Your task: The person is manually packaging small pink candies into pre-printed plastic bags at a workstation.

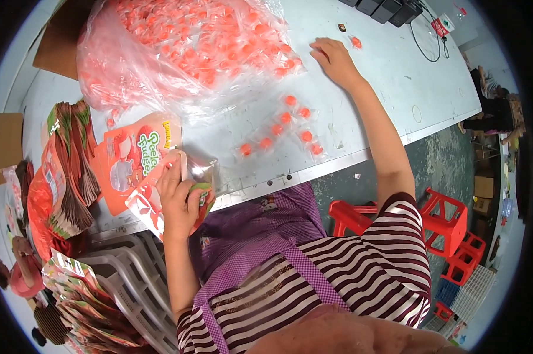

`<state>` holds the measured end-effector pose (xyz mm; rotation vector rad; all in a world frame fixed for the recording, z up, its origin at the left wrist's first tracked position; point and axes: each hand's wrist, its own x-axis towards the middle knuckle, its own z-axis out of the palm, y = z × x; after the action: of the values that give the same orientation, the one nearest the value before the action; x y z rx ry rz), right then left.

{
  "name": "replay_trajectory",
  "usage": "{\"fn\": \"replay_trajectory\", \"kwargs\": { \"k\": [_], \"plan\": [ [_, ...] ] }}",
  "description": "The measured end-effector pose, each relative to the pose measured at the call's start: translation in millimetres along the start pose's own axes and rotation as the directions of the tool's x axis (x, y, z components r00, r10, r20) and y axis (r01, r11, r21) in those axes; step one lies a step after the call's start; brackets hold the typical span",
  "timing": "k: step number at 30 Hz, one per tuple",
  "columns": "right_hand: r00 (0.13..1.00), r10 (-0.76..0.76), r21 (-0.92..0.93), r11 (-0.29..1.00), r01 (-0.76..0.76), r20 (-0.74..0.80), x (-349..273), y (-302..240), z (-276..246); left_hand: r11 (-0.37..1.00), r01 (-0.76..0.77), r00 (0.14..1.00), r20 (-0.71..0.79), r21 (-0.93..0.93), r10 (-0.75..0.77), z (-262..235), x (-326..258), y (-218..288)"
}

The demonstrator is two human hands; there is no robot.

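Note:
My left hand [177, 203] is closed on a printed pouch [147, 197] at the table's near edge; the pouch is tilted, with a clear part beside my fingers. A flat peach-coloured pouch [122, 168] lies just beyond it. My right hand [335, 62] reaches far across the table, fingers stretched out over the surface and holding nothing I can see. Near its fingertips are a wrapped orange candy [355, 42] and a small dark piece [342, 27]. Between my hands several clear-wrapped orange candies [277, 129] lie loosely spread. Behind them a large clear plastic bag [142, 76] spills many more.
Stacked pouches [78, 171] stand at the table's left, near a cardboard box [63, 38]. Grey plastic crates [134, 283] with more pouches sit at lower left. Black devices with a cable [436, 56] lie far right. Red stools [446, 221] stand on the floor; other people are further off.

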<state>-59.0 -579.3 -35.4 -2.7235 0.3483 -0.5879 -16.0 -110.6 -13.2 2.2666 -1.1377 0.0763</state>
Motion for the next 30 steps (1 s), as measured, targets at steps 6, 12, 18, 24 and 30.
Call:
{"fn": "replay_trajectory", "kwargs": {
  "k": [6,12,18,24,30],
  "plan": [
    [0.998,0.003,0.105,0.994,-0.010,0.070,-85,-46,-22,1.000,-0.014,0.999,-0.037,0.009,0.015,1,3,2],
    [0.982,0.038,0.078,0.996,-0.053,0.187,-110,-126,-22,1.000,0.000,0.999,-0.035,0.011,0.001,1,2,1],
    [0.972,-0.067,-0.027,0.997,0.075,0.226,-103,-150,-9,1.000,0.011,0.999,-0.037,-0.016,-0.011,2,3,3],
    [0.968,-0.154,0.076,0.987,0.141,0.199,-94,-176,21,1.000,-0.005,0.999,-0.051,-0.018,0.004,1,3,3],
    [0.957,-0.274,0.345,0.910,0.228,0.090,-77,-196,38,1.000,-0.006,0.998,-0.060,-0.010,0.006,4,1,-1]
  ]
}}
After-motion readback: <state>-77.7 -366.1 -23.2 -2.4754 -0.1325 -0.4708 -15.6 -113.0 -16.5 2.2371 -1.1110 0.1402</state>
